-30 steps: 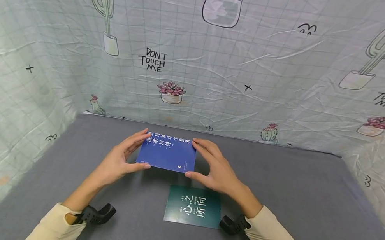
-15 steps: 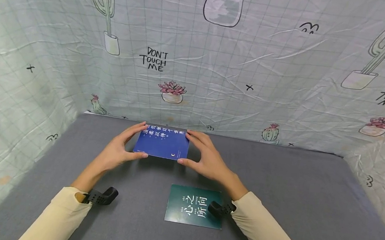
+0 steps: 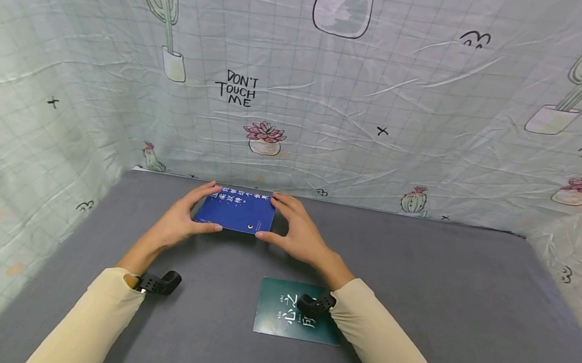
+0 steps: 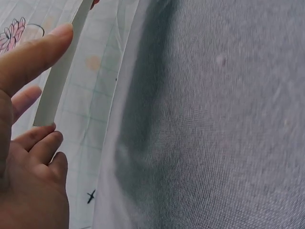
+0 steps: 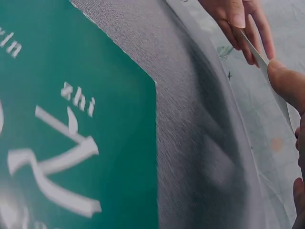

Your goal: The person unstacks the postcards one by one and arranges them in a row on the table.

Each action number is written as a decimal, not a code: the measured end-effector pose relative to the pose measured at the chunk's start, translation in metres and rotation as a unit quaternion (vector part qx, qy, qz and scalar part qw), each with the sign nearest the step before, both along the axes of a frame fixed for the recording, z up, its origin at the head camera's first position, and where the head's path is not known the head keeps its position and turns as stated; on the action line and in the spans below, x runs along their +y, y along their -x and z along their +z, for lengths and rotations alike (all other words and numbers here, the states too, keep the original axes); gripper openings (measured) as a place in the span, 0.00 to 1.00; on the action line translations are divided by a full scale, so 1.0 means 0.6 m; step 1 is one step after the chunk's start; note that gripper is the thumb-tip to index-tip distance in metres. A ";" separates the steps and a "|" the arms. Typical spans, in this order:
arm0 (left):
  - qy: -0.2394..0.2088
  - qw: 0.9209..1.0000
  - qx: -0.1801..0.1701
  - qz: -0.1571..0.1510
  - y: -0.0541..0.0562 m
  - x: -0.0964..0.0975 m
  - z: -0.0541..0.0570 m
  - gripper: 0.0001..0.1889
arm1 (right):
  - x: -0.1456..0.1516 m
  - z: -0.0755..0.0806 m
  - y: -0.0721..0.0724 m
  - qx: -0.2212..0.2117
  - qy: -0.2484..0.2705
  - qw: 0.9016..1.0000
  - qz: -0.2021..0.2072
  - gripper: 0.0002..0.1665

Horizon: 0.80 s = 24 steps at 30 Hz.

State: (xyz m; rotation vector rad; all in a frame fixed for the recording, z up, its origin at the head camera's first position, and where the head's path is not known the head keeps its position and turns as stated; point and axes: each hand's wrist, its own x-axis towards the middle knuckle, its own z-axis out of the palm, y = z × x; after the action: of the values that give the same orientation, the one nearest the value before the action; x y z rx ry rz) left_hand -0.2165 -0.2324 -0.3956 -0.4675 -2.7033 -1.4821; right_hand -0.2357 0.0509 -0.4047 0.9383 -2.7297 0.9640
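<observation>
Over the far side of the bench [image 3: 406, 253], the left hand [image 3: 174, 225] and right hand [image 3: 299, 233] pinch the blue card [image 3: 231, 216], now shifted farther from the green card [image 3: 269, 306]; the carry seems unfinished.

We see a green card [image 3: 272, 315] lying flat on a grey table [image 3: 438, 297], and cacti [image 3: 413, 202] printed on the wrinkled curtain [image 3: 332, 91] behind.

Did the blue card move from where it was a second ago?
Yes. Measured against the green card lying on the table, the blue card has gone farther off, toward the cactus cloth, and left.
</observation>
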 end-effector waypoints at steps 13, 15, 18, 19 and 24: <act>0.026 1.000 0.006 0.009 0.009 -0.019 -0.018 0.43 | -0.039 -0.019 0.006 -0.039 -0.016 0.999 -0.014 0.49; 0.034 0.999 0.010 0.007 0.011 -0.021 -0.022 0.43 | -0.042 -0.021 0.006 -0.037 -0.025 0.999 -0.016 0.49; 0.050 0.999 0.013 0.005 0.013 -0.023 -0.027 0.43 | -0.046 -0.024 0.007 -0.035 -0.031 0.999 -0.015 0.49; 0.055 0.998 0.011 0.005 0.013 -0.024 -0.029 0.43 | -0.048 -0.025 0.007 -0.036 -0.031 0.999 -0.013 0.49; 0.074 0.997 -0.006 0.014 0.013 -0.032 -0.038 0.44 | -0.056 -0.032 0.009 -0.048 -0.037 0.998 -0.008 0.48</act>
State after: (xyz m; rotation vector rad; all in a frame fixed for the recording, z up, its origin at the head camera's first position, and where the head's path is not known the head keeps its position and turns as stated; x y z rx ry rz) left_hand -0.2243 -0.2514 -0.4185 -0.4236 -2.8295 -1.2872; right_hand -0.2413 0.0172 -0.4241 0.9016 -2.8671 0.9334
